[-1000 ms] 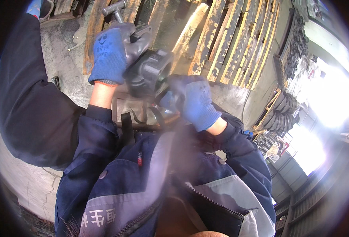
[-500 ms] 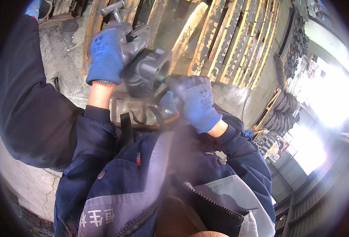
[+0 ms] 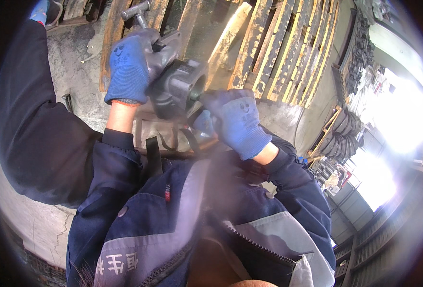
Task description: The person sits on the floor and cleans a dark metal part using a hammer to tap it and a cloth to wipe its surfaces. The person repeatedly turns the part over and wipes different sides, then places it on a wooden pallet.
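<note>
My left hand, in a blue knitted glove with a dark coated palm, is closed around the upper left end of a dark grey metal casting. The casting is tilted, with a round bore facing right. At the mouth of that bore is my right hand, gloved the same way, its fingers curled together. Something small and greenish shows between its fingertips and the bore, too little to name. Just beyond my left hand is a T-shaped metal hammer; part of its handle is hidden.
Slatted wooden pallets lie on the concrete floor ahead. Below the casting is a framed container with a dark strap. A bolt-like metal piece lies at left. Black coils and stacked metal parts stand at right.
My right hand has shifted very slightly at the bore's mouth. The left hand and the casting stay nearly still.
</note>
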